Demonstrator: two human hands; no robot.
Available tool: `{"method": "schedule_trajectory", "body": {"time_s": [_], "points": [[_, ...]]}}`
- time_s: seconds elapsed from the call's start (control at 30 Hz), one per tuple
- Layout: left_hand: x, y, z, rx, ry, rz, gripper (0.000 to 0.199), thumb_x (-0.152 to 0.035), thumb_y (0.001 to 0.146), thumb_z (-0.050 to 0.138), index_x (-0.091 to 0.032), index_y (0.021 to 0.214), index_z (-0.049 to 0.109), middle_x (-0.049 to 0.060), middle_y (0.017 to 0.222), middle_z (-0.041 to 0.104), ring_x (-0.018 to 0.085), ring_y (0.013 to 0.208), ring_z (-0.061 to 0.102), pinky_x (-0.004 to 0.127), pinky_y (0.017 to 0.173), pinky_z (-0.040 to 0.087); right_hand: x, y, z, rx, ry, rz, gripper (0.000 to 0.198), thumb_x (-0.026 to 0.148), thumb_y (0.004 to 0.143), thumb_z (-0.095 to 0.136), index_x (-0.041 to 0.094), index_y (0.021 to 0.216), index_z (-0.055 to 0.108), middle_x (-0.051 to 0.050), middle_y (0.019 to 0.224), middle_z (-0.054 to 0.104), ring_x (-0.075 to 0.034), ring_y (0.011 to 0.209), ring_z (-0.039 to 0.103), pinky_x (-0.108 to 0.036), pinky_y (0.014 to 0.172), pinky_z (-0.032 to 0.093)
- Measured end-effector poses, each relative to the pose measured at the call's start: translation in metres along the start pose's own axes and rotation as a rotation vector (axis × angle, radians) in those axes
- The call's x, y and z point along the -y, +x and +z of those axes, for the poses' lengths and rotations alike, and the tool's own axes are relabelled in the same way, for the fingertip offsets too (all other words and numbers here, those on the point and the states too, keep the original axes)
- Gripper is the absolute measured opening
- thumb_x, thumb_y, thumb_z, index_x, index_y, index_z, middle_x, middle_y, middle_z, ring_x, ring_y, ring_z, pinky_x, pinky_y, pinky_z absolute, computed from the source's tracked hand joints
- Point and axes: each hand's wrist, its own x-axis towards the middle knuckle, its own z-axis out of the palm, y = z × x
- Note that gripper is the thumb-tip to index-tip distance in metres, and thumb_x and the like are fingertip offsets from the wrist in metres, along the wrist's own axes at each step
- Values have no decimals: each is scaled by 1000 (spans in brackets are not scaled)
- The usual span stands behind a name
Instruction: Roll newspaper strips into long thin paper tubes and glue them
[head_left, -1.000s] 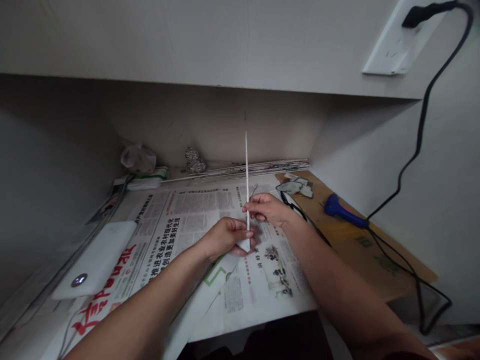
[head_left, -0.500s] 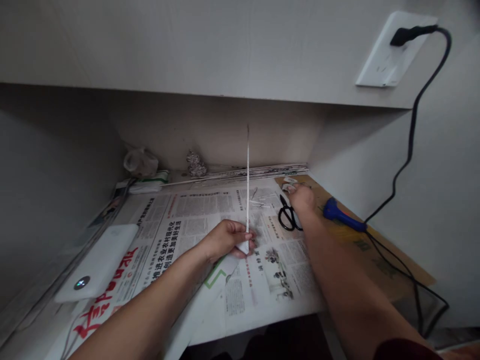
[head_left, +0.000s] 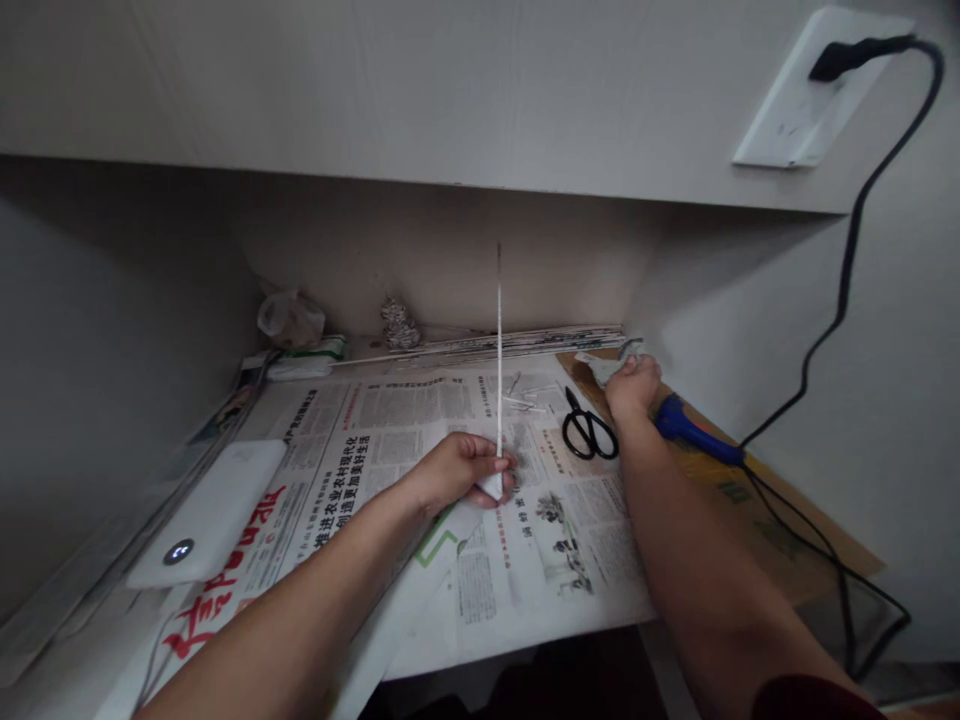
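My left hand (head_left: 465,468) pinches the lower end of a thin white rod, seemingly rolled paper (head_left: 499,370), which stands nearly upright. A small white tip shows below the thumb. Over the brown board at the right, my right hand (head_left: 634,388) has its fingers curled on a crumpled pale scrap (head_left: 598,367); whether it is paper or cloth I cannot make out, and the fingertips are partly hidden. Black-handled scissors (head_left: 589,436) lie to the left of that wrist. A blue corded tool (head_left: 694,430) lies just to its right.
Newspaper (head_left: 420,410) covers the tabletop. Several thin rods (head_left: 547,342) lie along the back wall, near a twisted bundle (head_left: 399,325) and a plastic bag (head_left: 291,320). A white power bank (head_left: 210,510) lies left. The black cord (head_left: 844,270) runs up to the wall socket (head_left: 821,90).
My right hand has moved slightly right and away from me, and more of the pale scrap shows around it. My left hand still holds the rod. The view has shifted a little.
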Motion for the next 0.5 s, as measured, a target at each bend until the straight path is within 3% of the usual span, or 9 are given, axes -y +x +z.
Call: {"method": "schedule_trajectory", "body": {"time_s": [0.07, 0.2, 0.4, 0.5], "points": [[0, 0, 0, -4, 5, 4, 27, -34, 74, 67, -12, 91, 65, 8, 80, 68, 16, 69, 64, 29, 57, 52, 2, -6, -1, 9, 0, -43, 36, 18, 83, 42, 10, 117, 52, -18, 115, 54, -26, 106, 52, -36, 89, 38], [-1, 0, -1, -20, 19, 3, 29, -35, 74, 67, -12, 91, 66, 9, 81, 68, 16, 69, 64, 29, 58, 52, 6, -16, -5, 36, -118, -113, 56, 19, 72, 57, 20, 127, 48, -17, 124, 48, -33, 115, 44, -46, 90, 36], [0, 2, -2, -17, 24, -6, 29, -35, 74, 66, -12, 92, 64, 9, 82, 68, 16, 70, 64, 28, 57, 51, 6, -8, -9, 314, -156, -142, 32, 34, 77, 55, 21, 104, 67, -11, 95, 65, -26, 89, 59, -35, 75, 43], [1, 2, -2, -17, 22, -7, 29, -34, 74, 66, -12, 93, 64, 9, 82, 68, 17, 70, 65, 27, 56, 52, 5, -6, -6, 313, -172, -165, 33, 32, 80, 51, 19, 107, 66, -13, 95, 66, -26, 87, 61, -34, 74, 43]]}}
